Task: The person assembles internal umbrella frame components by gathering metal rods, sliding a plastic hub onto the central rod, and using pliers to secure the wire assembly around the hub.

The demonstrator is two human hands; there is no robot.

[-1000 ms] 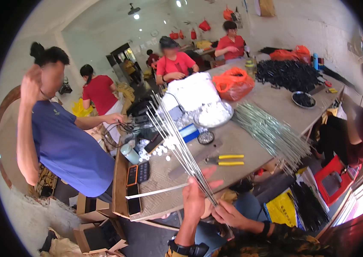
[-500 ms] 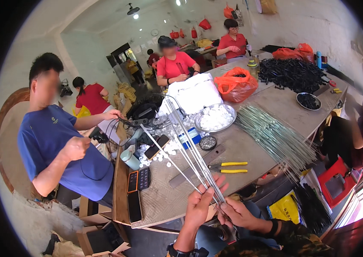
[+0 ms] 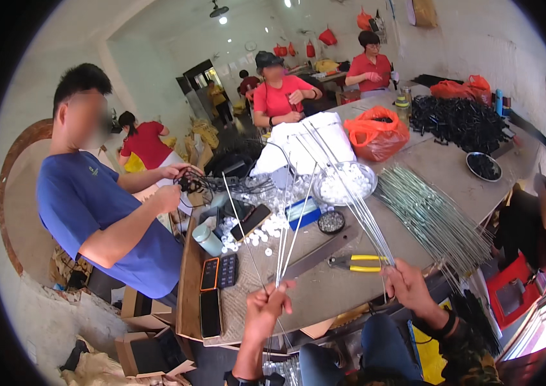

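Note:
My left hand (image 3: 263,315) is closed around several thin metal rods (image 3: 283,251), which fan out upward, one leaning away to the left. Off to the right, my right hand (image 3: 409,287) grips another bundle of thin metal rods (image 3: 366,222) that slants up and left over the table. The two bundles are apart. Beside my right hand lie pincers with yellow handles (image 3: 366,262), partly behind its rods. A flat grey metal bar (image 3: 321,252) rests between the bundles. Farther right, a large heap of similar rods (image 3: 434,219) spreads over the table.
Ahead are a metal bowl (image 3: 374,188) of white plastic pieces, a blue box (image 3: 303,217), a white sack (image 3: 318,138) and a red bag (image 3: 379,135). Phones and a calculator (image 3: 227,270) lie left. A person in blue (image 3: 105,212) stands left handling cables; others work around the table.
My hands have moved apart, splitting the single bundle into two: the left hand went left, the right hand right and up. The person in blue brought both hands together at the cables.

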